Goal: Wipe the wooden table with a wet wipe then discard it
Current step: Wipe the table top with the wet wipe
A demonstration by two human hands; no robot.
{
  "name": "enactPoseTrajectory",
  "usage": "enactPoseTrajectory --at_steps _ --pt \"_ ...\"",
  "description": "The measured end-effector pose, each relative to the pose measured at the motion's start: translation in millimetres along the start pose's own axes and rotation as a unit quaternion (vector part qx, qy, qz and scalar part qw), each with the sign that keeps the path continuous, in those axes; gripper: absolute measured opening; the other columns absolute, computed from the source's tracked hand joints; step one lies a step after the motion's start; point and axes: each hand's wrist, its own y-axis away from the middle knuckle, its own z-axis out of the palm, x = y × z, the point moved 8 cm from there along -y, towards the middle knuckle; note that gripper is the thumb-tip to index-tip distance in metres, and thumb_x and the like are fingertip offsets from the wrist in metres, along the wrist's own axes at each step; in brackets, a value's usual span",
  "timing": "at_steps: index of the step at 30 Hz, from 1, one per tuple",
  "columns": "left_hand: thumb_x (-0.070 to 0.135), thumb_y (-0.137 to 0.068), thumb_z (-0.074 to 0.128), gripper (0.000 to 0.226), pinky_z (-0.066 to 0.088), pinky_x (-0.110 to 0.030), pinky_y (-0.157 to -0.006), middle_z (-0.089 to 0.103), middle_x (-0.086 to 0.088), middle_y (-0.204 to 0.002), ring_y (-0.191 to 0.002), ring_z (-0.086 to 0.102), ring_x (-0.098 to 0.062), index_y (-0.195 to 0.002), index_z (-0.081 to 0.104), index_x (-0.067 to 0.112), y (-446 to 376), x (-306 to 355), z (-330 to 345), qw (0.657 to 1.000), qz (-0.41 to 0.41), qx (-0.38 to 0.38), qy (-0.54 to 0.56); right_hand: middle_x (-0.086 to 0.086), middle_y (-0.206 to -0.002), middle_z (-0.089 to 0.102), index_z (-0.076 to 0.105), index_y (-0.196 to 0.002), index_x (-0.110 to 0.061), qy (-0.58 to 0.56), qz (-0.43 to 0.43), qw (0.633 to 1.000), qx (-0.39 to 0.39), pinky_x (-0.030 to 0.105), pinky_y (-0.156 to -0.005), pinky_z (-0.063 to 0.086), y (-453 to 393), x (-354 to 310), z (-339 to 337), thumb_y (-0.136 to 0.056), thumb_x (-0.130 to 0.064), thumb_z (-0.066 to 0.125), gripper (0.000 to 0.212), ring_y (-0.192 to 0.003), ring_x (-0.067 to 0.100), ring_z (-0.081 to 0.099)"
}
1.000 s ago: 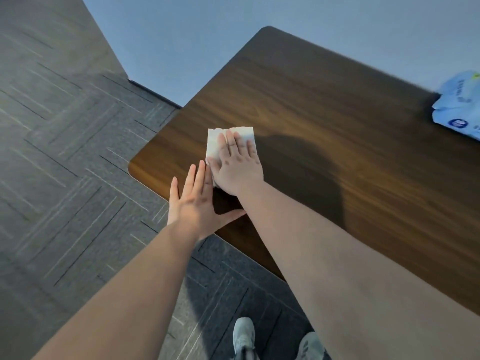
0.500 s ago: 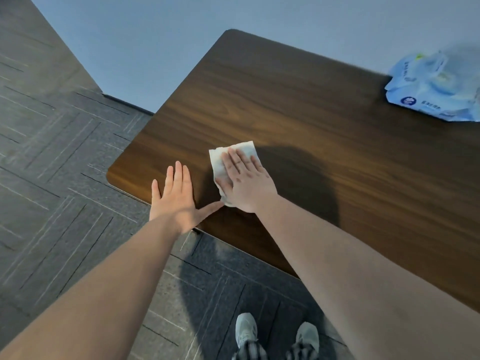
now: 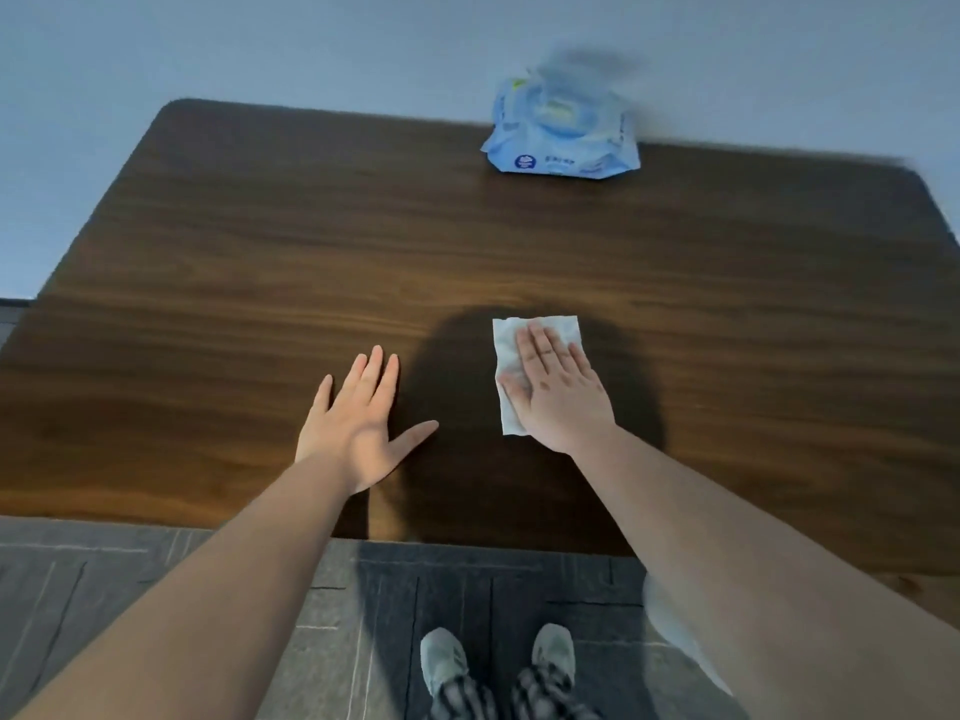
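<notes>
- The wet wipe (image 3: 524, 356) lies flat on the wooden table (image 3: 260, 283), in the near half of it, a little right of the middle and not far from the near edge.
- The right hand (image 3: 558, 394) lies on top of the wet wipe with the palm down and the fingers straight and close together. It presses the wipe and does not pinch it. The far edge and the left edge of the wipe show past the fingers.
- The left hand (image 3: 363, 423) is just to the left of the wet wipe, apart from it. It is open and flat on the wood, the thumb spread toward the wipe, and it holds nothing. I judge that it only steadies the body.
- The step in hand is, in my judgement, the wiping itself. Discarding is not yet begun.
- Beyond the wet wipe, at the far edge of the table, stands a light blue pack of wipes (image 3: 561, 135). It is blurred, so I cannot tell if its lid is open.
- I see no bin in this view, only grey floor (image 3: 104, 589) on the near side of the table.
- The next move calls for flat, even pressure while the wet wipe slides over the wood that is left, toward the right and the far side.
- The wipe is thin and damp, so it may fold or bunch under the palm.
</notes>
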Motion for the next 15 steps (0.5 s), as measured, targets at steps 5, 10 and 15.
enactPoseTrajectory --at_steps 5,10,15 --pt "0.077 -0.083 0.02 0.089 -0.005 -0.043 -0.118 -0.014 0.003 -0.16 -0.145 -0.015 -0.013 -0.151 -0.009 0.026 -27 101 8 0.996 0.082 -0.008 -0.024 -0.002 -0.16 -0.015 -0.013 -0.149 -0.022 -0.005 0.102 0.995 0.018 0.033 -0.117 -0.01 43 125 -6 -0.095 -0.057 0.004 0.066 -0.145 0.013 -0.015" --pt "0.079 -0.081 0.017 0.089 -0.004 -0.044 -0.118 -0.014 0.003 -0.16 -0.146 -0.015 -0.014 -0.151 -0.009 0.03 -46 189 20 0.987 0.149 -0.019 -0.057 -0.002 -0.16 -0.012 -0.012 -0.15 -0.021 -0.028 0.197 0.979 0.037 0.032 -0.116 -0.01 85 229 -9 -0.096 -0.055 0.006 0.066 -0.146 0.013 -0.011" --pt "0.081 -0.078 0.013 0.091 -0.005 -0.044 -0.118 -0.016 0.003 -0.159 -0.145 -0.016 -0.015 -0.15 -0.011 0.03 -60 261 32 0.977 0.19 -0.029 -0.092 0.001 -0.16 -0.011 -0.011 -0.15 -0.019 -0.041 0.275 0.96 0.041 0.033 -0.116 -0.009 127 317 -8 -0.096 -0.054 0.006 0.066 -0.146 0.014 -0.009"
